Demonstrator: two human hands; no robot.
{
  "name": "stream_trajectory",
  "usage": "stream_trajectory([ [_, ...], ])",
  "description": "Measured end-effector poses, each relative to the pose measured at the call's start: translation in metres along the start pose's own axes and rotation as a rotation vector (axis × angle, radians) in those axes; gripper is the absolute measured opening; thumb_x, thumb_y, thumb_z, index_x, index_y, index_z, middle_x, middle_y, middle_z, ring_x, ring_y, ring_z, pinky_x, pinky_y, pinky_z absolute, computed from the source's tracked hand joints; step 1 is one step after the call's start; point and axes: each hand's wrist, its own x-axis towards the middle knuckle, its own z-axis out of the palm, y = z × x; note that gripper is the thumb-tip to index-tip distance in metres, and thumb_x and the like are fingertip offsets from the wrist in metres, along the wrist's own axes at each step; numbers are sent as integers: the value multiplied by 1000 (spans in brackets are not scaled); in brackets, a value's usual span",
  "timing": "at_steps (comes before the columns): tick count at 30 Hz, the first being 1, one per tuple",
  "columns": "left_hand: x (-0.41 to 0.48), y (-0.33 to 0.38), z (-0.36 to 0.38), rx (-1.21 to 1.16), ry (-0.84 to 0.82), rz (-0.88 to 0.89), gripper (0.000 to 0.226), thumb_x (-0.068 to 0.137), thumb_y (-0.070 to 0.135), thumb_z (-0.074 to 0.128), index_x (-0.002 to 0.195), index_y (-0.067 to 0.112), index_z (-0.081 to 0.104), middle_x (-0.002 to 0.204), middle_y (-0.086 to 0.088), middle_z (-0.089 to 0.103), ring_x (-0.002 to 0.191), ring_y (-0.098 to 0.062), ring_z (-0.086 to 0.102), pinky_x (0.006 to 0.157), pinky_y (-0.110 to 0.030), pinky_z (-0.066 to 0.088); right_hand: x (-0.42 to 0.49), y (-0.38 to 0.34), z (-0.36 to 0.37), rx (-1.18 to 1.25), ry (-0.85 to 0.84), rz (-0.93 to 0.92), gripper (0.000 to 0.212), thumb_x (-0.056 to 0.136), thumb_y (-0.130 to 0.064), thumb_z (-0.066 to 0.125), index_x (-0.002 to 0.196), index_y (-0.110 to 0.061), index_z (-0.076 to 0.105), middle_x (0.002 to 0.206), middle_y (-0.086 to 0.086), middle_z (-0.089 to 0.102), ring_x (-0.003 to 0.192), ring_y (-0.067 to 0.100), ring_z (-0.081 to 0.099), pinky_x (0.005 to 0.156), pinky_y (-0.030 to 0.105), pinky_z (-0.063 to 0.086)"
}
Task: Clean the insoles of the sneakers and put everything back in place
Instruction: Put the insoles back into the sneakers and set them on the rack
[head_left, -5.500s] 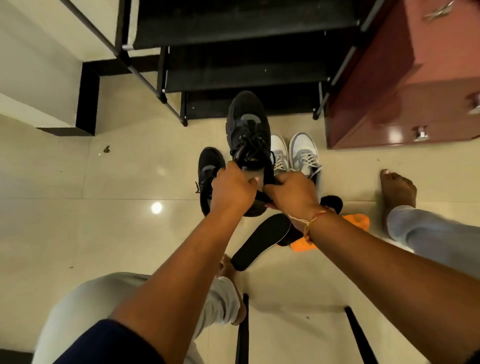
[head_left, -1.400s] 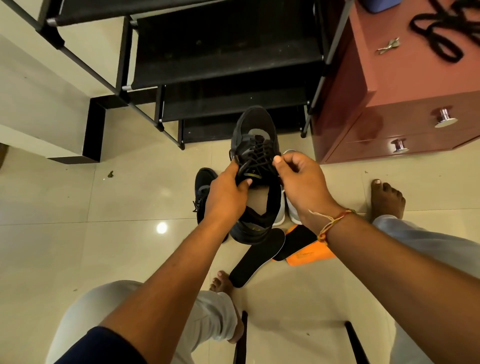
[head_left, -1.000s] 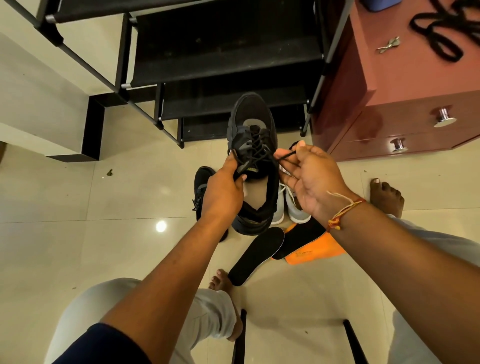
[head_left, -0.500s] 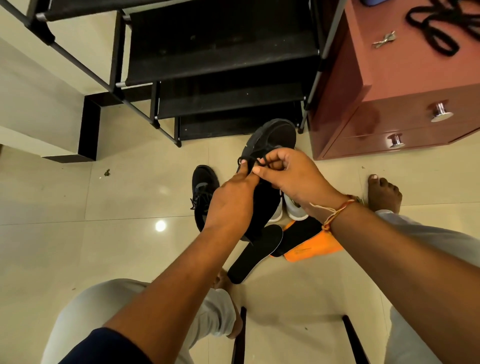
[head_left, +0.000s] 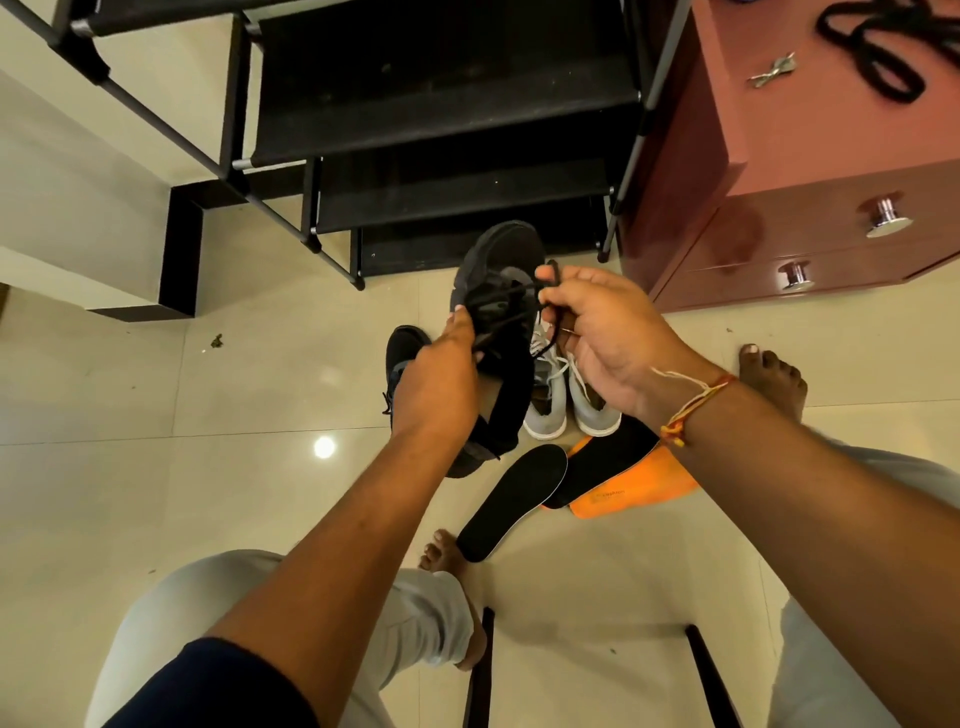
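I hold a black sneaker (head_left: 501, 291) above the floor, toe pointing away. My left hand (head_left: 439, 379) grips its left side at the collar. My right hand (head_left: 597, 332) pinches the black laces (head_left: 550, 273) near the tongue. The second black sneaker (head_left: 402, 348) lies on the tiles, mostly hidden behind my left hand. Two grey sneakers (head_left: 569, 400) stand on the floor under my right hand. One black insole (head_left: 511, 501) lies on the tiles. Another black insole (head_left: 605, 457) rests on an orange cloth (head_left: 631, 491).
A black shoe rack (head_left: 447, 130) stands straight ahead. A red-brown drawer cabinet (head_left: 810, 171) is at the right, with keys (head_left: 771, 70) and a black cord (head_left: 878, 47) on top. My bare feet (head_left: 774, 376) and black chair legs (head_left: 480, 670) are near the bottom.
The sneaker has turned back upright after tilting right. My right hand has gone from the tongue to pulling the laces out to the right. The camera shifted slightly.
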Motion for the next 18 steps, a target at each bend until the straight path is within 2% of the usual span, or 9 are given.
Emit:
stream_trajectory([
  [2, 6, -8, -1, -66, 8, -90, 49, 107, 22, 43, 153, 26, 29, 93, -1, 56, 81, -21, 59, 75, -37, 51, -1, -7, -1, 11, 8, -23, 21, 95, -8, 56, 106, -19, 71, 93, -1, 64, 85, 13, 55, 73, 26, 44],
  [4, 9, -15, -2, -87, 26, -170, 46, 106, 21, 44, 151, 24, 35, 94, -2, 60, 73, -16, 52, 70, -34, 46, -2, -12, -3, 26, -18, -45, 21, 99, -12, 54, 109, -19, 71, 96, -1, 62, 87, 13, 54, 74, 25, 46],
  [7, 12, -22, -2, -120, 74, -244, 41, 105, 21, 46, 146, 20, 42, 108, -8, 69, 82, -22, 60, 73, -36, 50, -7, -16, -3, 16, -85, -67, 25, 105, -21, 48, 112, -13, 71, 92, 0, 59, 90, 14, 58, 86, 28, 54],
  [9, 13, -21, -1, -165, 82, -259, 39, 106, 22, 46, 145, 20, 43, 110, -8, 69, 87, -25, 63, 75, -37, 51, -11, -14, 0, -83, -160, -89, 28, 105, -21, 47, 108, -7, 70, 95, -4, 63, 96, 14, 62, 91, 30, 56],
  [11, 13, -16, -2, -201, 86, -245, 39, 105, 22, 45, 145, 21, 43, 105, -7, 67, 82, -21, 59, 72, -34, 49, -17, -8, 5, -264, -244, -103, 25, 103, -17, 51, 95, -8, 73, 109, -7, 69, 104, 12, 66, 91, 29, 57],
  [13, 11, -11, -1, -214, 94, -219, 41, 105, 20, 44, 145, 22, 43, 97, -4, 65, 78, -20, 57, 68, -34, 48, -20, -2, 7, -555, -292, -165, 17, 99, -14, 58, 100, -17, 75, 116, -5, 70, 105, 9, 68, 92, 25, 56],
  [15, 9, -7, 1, -233, 111, -196, 41, 105, 19, 43, 146, 23, 44, 96, -4, 66, 77, -19, 59, 66, -33, 48, -22, 5, 7, -884, -278, -299, 21, 95, -16, 65, 112, -24, 75, 114, -6, 72, 104, 8, 66, 96, 22, 51],
  [18, 7, -3, 1, -262, 149, -169, 42, 106, 20, 42, 147, 26, 43, 93, -1, 67, 76, -17, 63, 66, -32, 51, -26, 10, 9, -1264, -281, -468, 25, 94, -15, 63, 107, -31, 77, 105, -2, 74, 101, 18, 65, 90, 27, 52],
])
